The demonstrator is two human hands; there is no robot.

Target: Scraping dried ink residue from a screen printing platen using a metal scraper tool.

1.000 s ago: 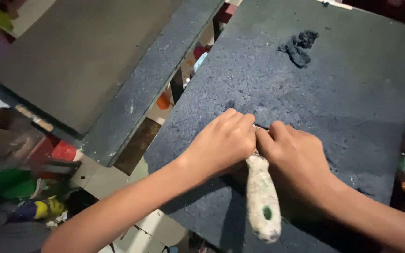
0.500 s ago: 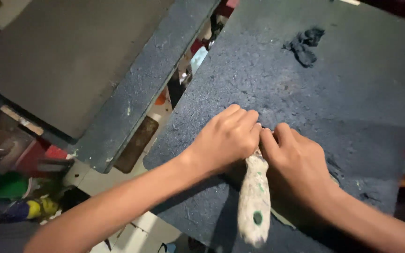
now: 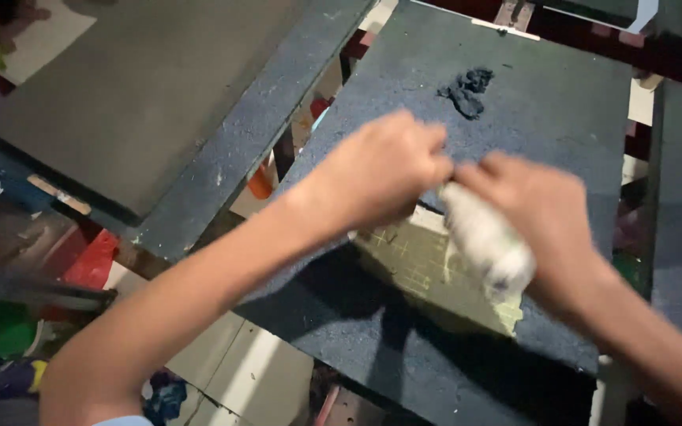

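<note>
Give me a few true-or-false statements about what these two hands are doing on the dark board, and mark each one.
1. Both hands grip a pale, speckled handle. True: the left hand and right hand meet at its upper end.
2. A crumpled dark scrap lies on the dark board, beyond the hands. True.
3. The board's dark covering is whole. False: a pale yellowish patch shows below the hands.
4. The dark scrap is held in the left hand. False: it lies apart, untouched.

bare forearms; pale blue sleeve edge (image 3: 124, 420) on left arm
</note>
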